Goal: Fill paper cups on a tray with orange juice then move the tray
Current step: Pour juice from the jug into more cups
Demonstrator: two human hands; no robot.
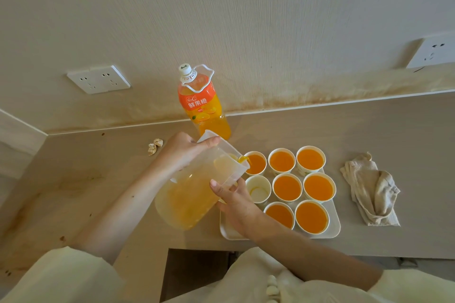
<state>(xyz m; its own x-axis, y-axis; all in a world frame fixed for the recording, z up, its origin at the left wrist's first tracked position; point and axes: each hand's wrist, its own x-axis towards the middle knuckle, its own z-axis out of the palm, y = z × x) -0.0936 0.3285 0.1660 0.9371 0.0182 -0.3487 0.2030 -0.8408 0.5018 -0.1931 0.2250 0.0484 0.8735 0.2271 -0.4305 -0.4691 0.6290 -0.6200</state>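
Note:
A clear plastic jug (189, 194) of orange juice is tilted to the right, and juice runs from its spout into the back-left paper cup (256, 163). My left hand (183, 151) grips the jug near its rim. My right hand (234, 200) holds the jug's lower side by the rim, thumb on the plastic. A white tray (336, 222) carries several paper cups. Most are full of juice. The middle-left cup (258, 189) is nearly empty. My right forearm hides the tray's front-left corner.
An orange juice bottle (203, 103) with a white cap stands against the wall behind the jug. A crumpled cloth (371, 189) lies right of the tray. A scrap of crumpled paper (155, 145) lies at the back left. The counter's front edge runs just below the tray.

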